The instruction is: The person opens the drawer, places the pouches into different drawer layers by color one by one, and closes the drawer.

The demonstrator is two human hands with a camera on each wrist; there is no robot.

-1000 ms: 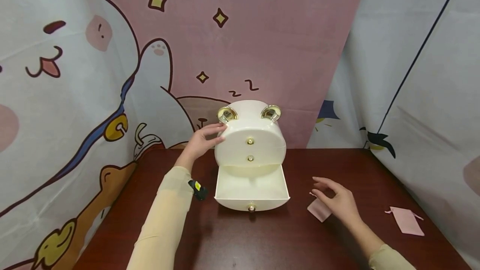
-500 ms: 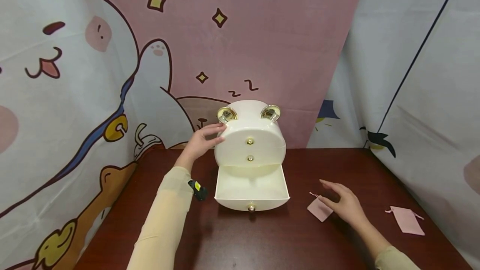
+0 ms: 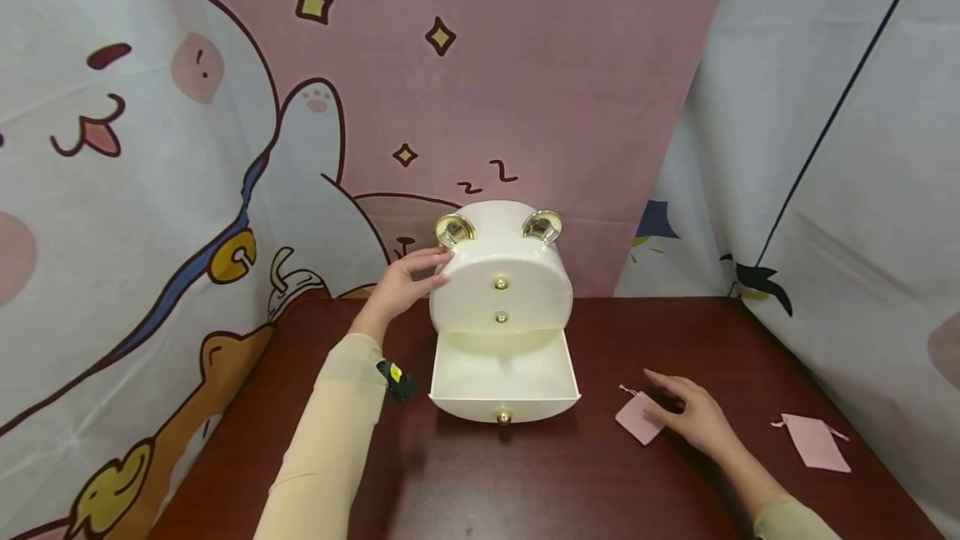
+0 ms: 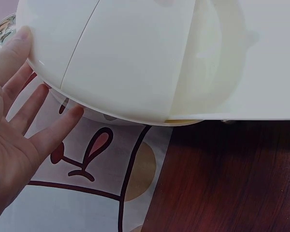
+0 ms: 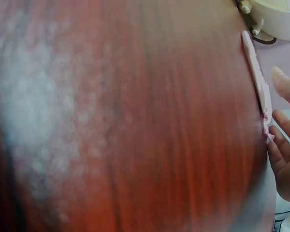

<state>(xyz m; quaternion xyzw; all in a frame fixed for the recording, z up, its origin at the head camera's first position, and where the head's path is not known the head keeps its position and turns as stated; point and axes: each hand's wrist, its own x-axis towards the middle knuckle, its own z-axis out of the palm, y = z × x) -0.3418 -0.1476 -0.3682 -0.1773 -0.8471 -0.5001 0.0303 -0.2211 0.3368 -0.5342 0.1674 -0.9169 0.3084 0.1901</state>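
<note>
A white storage box (image 3: pixel 472 298) with gold ears and round gold knobs stands upright at the back of the table; its bottom drawer (image 3: pixel 468 408) is pulled out. My left hand (image 3: pixel 397 286) touches the box's upper left side, and the left wrist view shows its fingers (image 4: pixel 58 133) spread, the thumb on the white shell. To the right of the drawer lies a pink drawstring pouch (image 3: pixel 637 420). My right hand (image 3: pixel 697 415) hovers beside it with loose fingers and holds nothing. In the right wrist view the pouch (image 5: pixel 256 72) appears edge-on near the fingertips.
A second pink drawstring pouch (image 3: pixel 816 442) lies flat farther right on the dark red-brown table (image 3: pixel 480 482). Patterned cloth (image 3: pixel 585 65) hangs behind the table and along both sides. A dark strap device (image 3: pixel 397 382) sits on the left wrist.
My right hand has drawn back to the right and slightly toward me, uncovering more of the nearer pouch. The left hand, the box and both pouches have stayed put.
</note>
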